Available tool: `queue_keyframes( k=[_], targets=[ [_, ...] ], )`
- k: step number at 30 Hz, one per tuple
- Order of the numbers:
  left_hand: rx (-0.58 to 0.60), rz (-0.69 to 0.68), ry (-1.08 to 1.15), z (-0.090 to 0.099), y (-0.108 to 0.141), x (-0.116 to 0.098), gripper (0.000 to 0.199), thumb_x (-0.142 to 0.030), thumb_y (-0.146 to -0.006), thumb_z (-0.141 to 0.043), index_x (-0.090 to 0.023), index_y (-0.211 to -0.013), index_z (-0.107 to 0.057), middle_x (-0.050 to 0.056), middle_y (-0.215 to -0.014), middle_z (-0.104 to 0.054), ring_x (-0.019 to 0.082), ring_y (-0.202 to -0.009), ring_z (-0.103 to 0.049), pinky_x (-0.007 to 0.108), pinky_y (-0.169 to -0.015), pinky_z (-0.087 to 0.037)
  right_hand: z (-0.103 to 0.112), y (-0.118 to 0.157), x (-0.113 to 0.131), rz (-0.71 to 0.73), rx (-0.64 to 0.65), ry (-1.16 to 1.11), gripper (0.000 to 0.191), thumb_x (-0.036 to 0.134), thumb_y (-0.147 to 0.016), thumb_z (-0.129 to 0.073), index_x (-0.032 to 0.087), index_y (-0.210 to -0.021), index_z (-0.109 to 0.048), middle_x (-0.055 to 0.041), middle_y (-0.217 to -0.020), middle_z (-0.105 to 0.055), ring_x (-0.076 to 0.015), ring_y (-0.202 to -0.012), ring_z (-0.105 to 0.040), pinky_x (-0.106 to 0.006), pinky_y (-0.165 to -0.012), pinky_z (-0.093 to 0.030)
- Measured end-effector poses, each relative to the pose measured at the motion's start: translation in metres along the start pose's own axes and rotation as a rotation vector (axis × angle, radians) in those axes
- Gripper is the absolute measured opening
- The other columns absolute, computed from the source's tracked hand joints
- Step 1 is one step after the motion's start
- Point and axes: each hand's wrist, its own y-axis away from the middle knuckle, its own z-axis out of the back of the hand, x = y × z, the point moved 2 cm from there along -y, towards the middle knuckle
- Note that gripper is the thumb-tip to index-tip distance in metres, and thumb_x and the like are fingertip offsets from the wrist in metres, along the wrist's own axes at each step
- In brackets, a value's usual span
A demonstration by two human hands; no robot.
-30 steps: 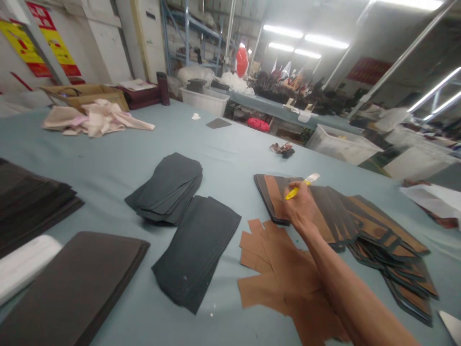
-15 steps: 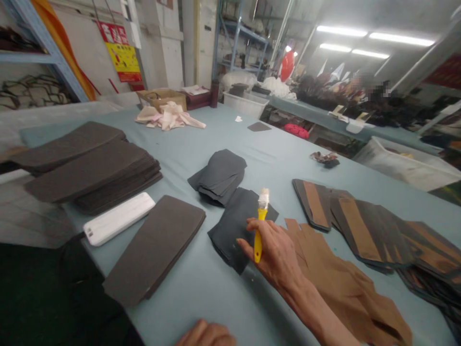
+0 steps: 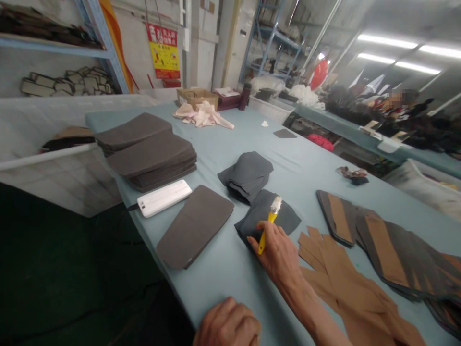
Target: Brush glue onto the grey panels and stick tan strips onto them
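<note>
My right hand [image 3: 277, 250] is closed around the yellow handle of a paintbrush [image 3: 268, 227], its pale bristles pointing up and away from me. The brush is over a stack of dark grey pieces [image 3: 252, 215]; whether the bristles touch it I cannot tell. Just behind lies another fanned pile of dark pieces [image 3: 252, 173]. My left hand [image 3: 227, 324] is curled at the table's near edge, and what it holds, if anything, is hidden. Brown strips [image 3: 342, 274] lie to the right of my right hand. A brown-grey stack [image 3: 198, 226] lies to the left.
Tall stacks of brown-grey pieces [image 3: 154, 156] and a white oblong case [image 3: 164, 197] sit on the left of the blue-green table [image 3: 212, 283]. Dark pieces with brown strips [image 3: 387, 245] spread along the right. A white bin [image 3: 90, 178] stands beside the left edge.
The view has swung left, so the table things appear farther right. My right hand has tilted the brush, its bristles now leaning right and lower over the dark stack. More of my left hand shows.
</note>
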Motion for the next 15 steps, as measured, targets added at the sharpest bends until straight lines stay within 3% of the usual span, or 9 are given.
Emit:
queue_keyframes(
  k=[4, 8, 11, 15],
  targets=[
    [0.018, 0.012, 0.038, 0.005, -0.003, -0.002, 0.021, -0.005, -0.084, -0.053, -0.025, -0.088, -0.056, -0.005, -0.076, -0.069, 0.016, -0.065, -0.063, 0.030, -0.064, -0.049, -0.005, 0.002, -0.006, -0.055, 0.001, -0.113, 0.012, 0.033, -0.098, -0.056, 0.023, -0.099, -0.063, -0.0069, -0.089, -0.071, -0.0250, -0.081, -0.066, -0.033, -0.069, -0.043],
    [0.065, 0.030, 0.058, 0.009, -0.005, -0.005, 0.018, -0.008, -0.089, -0.053, -0.025, -0.088, -0.057, -0.004, -0.078, -0.070, 0.017, -0.068, -0.064, 0.031, -0.066, -0.050, -0.006, 0.002, -0.017, -0.184, -0.051, -0.267, 0.017, 0.038, -0.098, -0.058, 0.023, -0.095, -0.065, 0.0007, -0.074, -0.064, -0.0173, -0.064, -0.057, -0.029, -0.062, -0.039],
    [0.097, 0.050, 0.069, 0.011, -0.005, -0.007, 0.019, -0.007, -0.092, -0.051, -0.025, -0.091, -0.058, -0.003, -0.081, -0.071, 0.018, -0.073, -0.066, 0.032, -0.071, -0.051, -0.003, 0.003, -0.030, -0.317, -0.150, -0.386, 0.027, 0.046, -0.102, -0.060, 0.020, -0.096, -0.064, 0.0039, -0.073, -0.059, -0.0125, -0.058, -0.051, -0.027, -0.059, -0.041],
    [0.129, 0.056, 0.095, 0.013, -0.005, -0.007, 0.020, -0.009, -0.097, -0.049, -0.025, -0.095, -0.060, -0.001, -0.083, -0.071, 0.019, -0.075, -0.066, 0.033, -0.074, -0.051, 0.011, 0.010, -0.053, -0.473, -0.312, -0.517, 0.038, 0.054, -0.103, -0.062, 0.017, -0.107, -0.064, 0.0007, -0.087, -0.064, -0.0119, -0.067, -0.059, -0.028, -0.063, -0.052]
  ],
)
